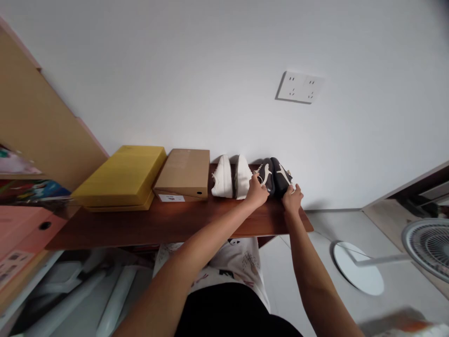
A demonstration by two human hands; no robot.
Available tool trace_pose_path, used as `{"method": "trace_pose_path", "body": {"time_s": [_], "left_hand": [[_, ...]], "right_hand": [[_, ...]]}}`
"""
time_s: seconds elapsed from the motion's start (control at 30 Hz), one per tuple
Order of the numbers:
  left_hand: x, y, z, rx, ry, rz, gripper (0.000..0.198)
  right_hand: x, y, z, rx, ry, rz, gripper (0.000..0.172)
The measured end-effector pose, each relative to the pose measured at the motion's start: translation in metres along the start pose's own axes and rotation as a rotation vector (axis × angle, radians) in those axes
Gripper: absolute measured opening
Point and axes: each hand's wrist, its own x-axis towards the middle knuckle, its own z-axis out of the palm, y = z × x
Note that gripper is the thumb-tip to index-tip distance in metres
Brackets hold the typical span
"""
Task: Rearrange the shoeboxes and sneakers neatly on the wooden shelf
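A pair of dark shoes with white stripes stands on the brown wooden shelf point(147, 227), toes to the wall. My left hand point(257, 192) is closed on the heel of the left dark shoe point(266, 174). My right hand point(293, 199) grips the heel of the right dark shoe point(281, 177). Both shoes rest on the shelf, side by side and touching. A pair of white sneakers point(231, 177) stands just left of my left hand.
Left of the sneakers lie a brown cardboard shoebox point(184, 174) and a yellow box point(122, 180). A wall socket point(300, 87) sits above. A white fan point(426, 243) with a round base point(358, 267) stands on the floor at right. Pink boxes point(24, 234) are at left.
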Motion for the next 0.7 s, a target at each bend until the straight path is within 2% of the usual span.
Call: {"method": "trace_pose_path", "body": {"time_s": [0.07, 0.17, 0.27, 0.37, 0.47, 0.6, 0.7], "left_hand": [[-0.018, 0.007, -0.023, -0.025, -0.033, 0.007, 0.064], [-0.052, 0.013, -0.070, -0.020, -0.058, 0.079, 0.059], [-0.088, 0.012, -0.126, -0.001, -0.022, 0.130, 0.058], [-0.119, 0.006, -0.182, 0.022, 0.078, 0.120, 0.056], [-0.146, -0.009, -0.230, 0.035, 0.186, 0.056, 0.058], [-0.180, -0.047, -0.287, 0.060, 0.371, -0.046, 0.059], [-0.193, -0.078, -0.337, 0.137, 0.624, -0.091, 0.054]], "right_hand": [[-0.006, -0.006, -0.005, 0.016, 0.065, -0.073, 0.070], [-0.020, -0.022, -0.011, 0.081, 0.187, -0.290, 0.066], [-0.046, -0.048, -0.007, 0.196, 0.151, -0.458, 0.057], [-0.088, -0.077, 0.009, 0.307, -0.043, -0.515, 0.051], [-0.149, -0.101, 0.032, 0.376, -0.287, -0.526, 0.046], [-0.243, -0.112, 0.063, 0.454, -0.729, -0.506, 0.034], [-0.303, -0.115, 0.089, 0.453, -0.966, -0.497, 0.026]]}}
